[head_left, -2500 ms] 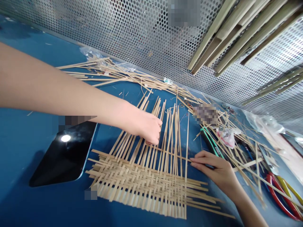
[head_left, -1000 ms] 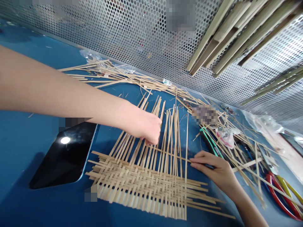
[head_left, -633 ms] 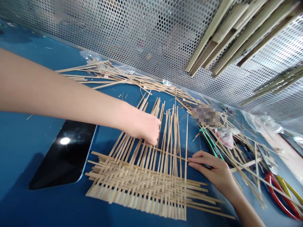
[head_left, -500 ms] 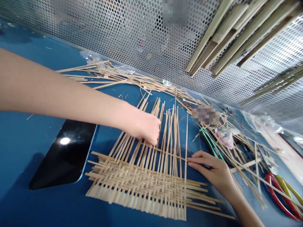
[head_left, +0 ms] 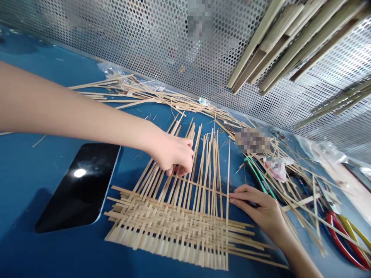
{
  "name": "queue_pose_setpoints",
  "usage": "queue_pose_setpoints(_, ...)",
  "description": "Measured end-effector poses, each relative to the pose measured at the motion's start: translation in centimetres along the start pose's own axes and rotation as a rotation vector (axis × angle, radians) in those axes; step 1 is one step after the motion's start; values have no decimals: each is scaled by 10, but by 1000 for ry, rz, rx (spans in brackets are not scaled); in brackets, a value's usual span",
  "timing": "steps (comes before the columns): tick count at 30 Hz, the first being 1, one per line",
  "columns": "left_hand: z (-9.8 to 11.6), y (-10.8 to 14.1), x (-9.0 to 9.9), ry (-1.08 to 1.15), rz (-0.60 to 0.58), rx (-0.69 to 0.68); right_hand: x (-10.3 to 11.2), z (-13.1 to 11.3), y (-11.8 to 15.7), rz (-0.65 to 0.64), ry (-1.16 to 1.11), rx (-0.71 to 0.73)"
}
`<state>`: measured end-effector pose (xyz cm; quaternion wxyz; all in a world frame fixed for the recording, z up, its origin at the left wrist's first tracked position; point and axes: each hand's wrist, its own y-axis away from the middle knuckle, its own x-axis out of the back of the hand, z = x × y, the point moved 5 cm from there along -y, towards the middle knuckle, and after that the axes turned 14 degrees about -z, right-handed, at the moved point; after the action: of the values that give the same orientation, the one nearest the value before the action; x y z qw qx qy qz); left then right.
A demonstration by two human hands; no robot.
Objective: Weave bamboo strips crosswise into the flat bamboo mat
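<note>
A partly woven mat of pale bamboo strips point(head_left: 174, 222) lies flat on the blue tabletop, its long loose strips point(head_left: 208, 170) fanning out toward the far side. My left hand point(head_left: 176, 154) reaches over these loose ends from the left, its fingers curled and closed among the strips; its fingertips are partly hidden. One thin crosswise strip point(head_left: 207, 188) runs through the upright ones, above the woven part. At its right end my right hand point(head_left: 257, 202) pinches it between thumb and fingers, beside the mat's outermost upright strip.
A black phone point(head_left: 84, 189) lies left of the mat. Loose bamboo strips point(head_left: 162, 98) are piled along the perforated metal panel point(head_left: 145, 42). A green-handled tool point(head_left: 259, 175), red-and-yellow-handled pliers point(head_left: 333, 231) and plastic wrap point(head_left: 321, 150) lie on the right. Bamboo poles point(head_left: 301, 42) rest against the panel.
My left hand has shifted slightly up and left, its fingers lifting and regripping among the loose strips. My right hand keeps its pinch in place, and the mat has not moved.
</note>
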<state>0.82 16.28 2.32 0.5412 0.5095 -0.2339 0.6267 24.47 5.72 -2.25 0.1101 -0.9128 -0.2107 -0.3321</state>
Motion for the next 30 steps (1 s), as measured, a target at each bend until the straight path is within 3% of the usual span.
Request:
queue_pose_setpoints(3, 11, 0, -7, -70, -246, -146, 0, 0, 0, -4, -1, -5)
queue_pose_setpoints(5, 13, 2, -8, -94, -288, -150, 0, 0, 0, -6, -9, 2)
queue_pose_setpoints(30, 9, 17, -11, 1, -129, -31, 1, 2, 2, -10, -14, 17)
